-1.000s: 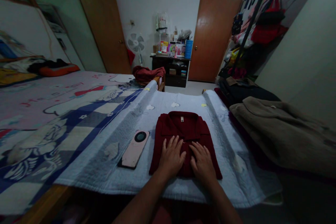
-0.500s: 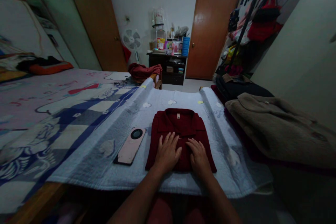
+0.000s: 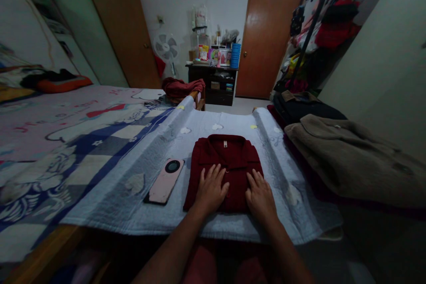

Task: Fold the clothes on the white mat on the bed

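A dark red collared shirt (image 3: 233, 155), folded into a neat rectangle, lies on a light blue cloth (image 3: 199, 226) with its collar facing away from me. My left hand (image 3: 212, 190) rests palm down on the shirt's left front, fingers apart. On its right side lies my right hand (image 3: 261, 195), also palm down with the fingers slightly spread, partly over the shirt's right edge. Neither hand grips anything. A pink phone (image 3: 164, 182) with a round black camera ring lies face down on the cloth, left of the shirt.
At left is a bed with a patterned sheet (image 3: 106, 142). Folded brown clothing (image 3: 353, 159) and dark clothing (image 3: 306, 108) are stacked at right. Reddish cloth (image 3: 181, 88) lies beyond the phone. A dark shelf (image 3: 219, 91) and a fan (image 3: 166, 49) stand at the back.
My right hand has slid to the right across the shirt, toward its right edge. My left hand stays at nearly the same spot on the shirt.
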`<action>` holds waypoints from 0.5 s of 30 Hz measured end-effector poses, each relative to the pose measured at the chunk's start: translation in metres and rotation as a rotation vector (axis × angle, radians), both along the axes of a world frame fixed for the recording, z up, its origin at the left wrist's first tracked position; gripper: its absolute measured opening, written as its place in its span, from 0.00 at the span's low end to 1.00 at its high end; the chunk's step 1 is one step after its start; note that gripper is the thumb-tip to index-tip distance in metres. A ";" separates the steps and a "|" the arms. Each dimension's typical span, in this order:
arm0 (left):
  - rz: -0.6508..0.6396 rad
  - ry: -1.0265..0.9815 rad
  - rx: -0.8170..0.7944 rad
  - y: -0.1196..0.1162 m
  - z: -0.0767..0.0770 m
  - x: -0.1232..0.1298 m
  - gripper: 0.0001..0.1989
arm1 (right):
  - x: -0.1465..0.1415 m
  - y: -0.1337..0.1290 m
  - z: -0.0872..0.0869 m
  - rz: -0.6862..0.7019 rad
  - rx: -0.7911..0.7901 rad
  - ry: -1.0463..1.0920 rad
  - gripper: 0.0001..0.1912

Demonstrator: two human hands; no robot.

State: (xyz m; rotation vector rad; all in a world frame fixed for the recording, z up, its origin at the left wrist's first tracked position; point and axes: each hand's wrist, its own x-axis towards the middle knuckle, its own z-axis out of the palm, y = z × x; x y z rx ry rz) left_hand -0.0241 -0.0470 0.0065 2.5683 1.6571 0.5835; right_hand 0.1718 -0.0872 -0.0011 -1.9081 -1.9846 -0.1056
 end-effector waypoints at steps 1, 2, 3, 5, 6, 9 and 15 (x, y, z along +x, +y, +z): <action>0.000 -0.001 0.002 0.000 0.000 0.000 0.24 | 0.001 0.000 0.001 -0.024 -0.004 -0.009 0.28; 0.001 -0.001 0.005 0.000 0.000 0.000 0.24 | 0.001 0.000 0.003 -0.048 -0.006 -0.015 0.28; 0.002 0.001 0.009 0.000 0.000 0.000 0.24 | 0.001 0.000 0.005 -0.068 -0.003 -0.017 0.27; 0.004 0.010 0.014 0.001 -0.001 0.000 0.25 | -0.003 0.002 0.009 -0.076 0.020 -0.006 0.25; 0.003 0.015 0.015 0.001 -0.001 0.000 0.25 | -0.007 0.003 0.010 -0.056 0.039 0.011 0.24; 0.001 0.025 0.018 0.001 -0.001 0.000 0.25 | -0.022 0.006 0.012 0.063 0.083 0.074 0.23; 0.004 0.030 0.020 -0.001 0.000 0.000 0.24 | -0.040 0.007 0.006 0.115 0.023 0.102 0.21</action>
